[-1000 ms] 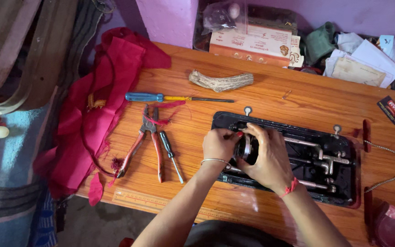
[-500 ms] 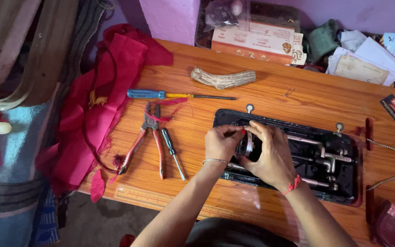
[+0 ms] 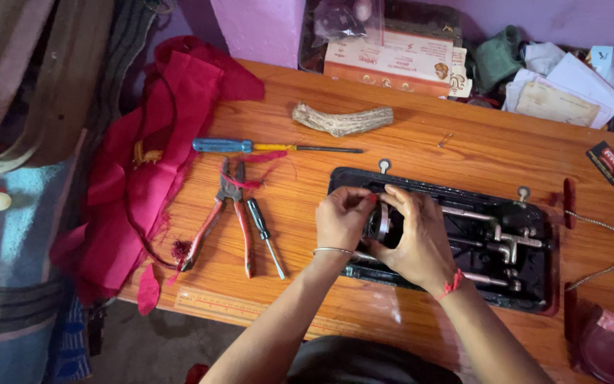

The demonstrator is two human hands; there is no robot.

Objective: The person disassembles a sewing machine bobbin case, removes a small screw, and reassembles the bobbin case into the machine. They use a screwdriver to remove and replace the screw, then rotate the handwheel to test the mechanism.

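Both hands — left hand point(image 3: 341, 219), right hand point(image 3: 415, 238) — grasp the round metal part point(image 3: 378, 222) between them.

both hands point(image 3: 385, 227) cupped round dark round part point(image 3: 379, 223) in black machine base point(image 3: 527, 274); pliers point(image 3: 223, 217) lie left.

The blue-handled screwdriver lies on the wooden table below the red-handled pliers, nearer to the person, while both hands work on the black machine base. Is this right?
Not quite. In the head view the blue-handled screwdriver lies above the red-handled pliers, farther from the person. The rest holds: both lie on the wooden table, and the left hand and right hand work on the black machine base.
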